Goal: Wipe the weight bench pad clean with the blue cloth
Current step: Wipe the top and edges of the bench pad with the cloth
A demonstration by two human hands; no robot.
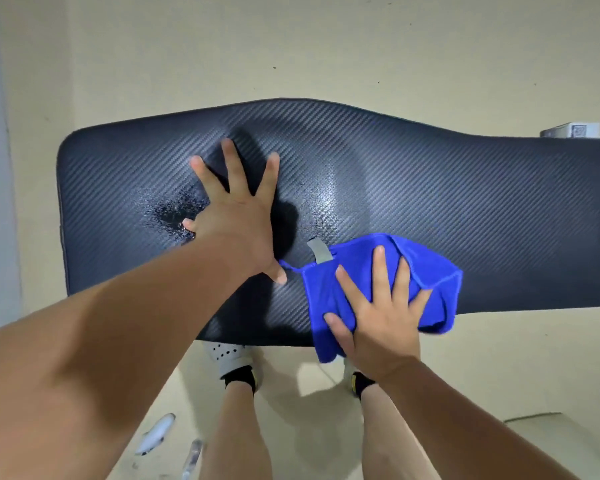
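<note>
Right now my right hand [378,317] presses flat, fingers spread, on the blue cloth [388,292] at the bench pad's [465,202] near edge, while my left hand [238,216], splayed and empty, braces beside the wet patch [174,213] leftward along its length.

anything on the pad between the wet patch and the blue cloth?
Head view: the left hand lies flat on the black textured bench pad, between the wet patch and the blue microfibre cloth under the right hand.

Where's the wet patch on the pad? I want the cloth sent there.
In the head view, the wet patch lies on the bench pad toward its left end, beside the left hand.
</note>
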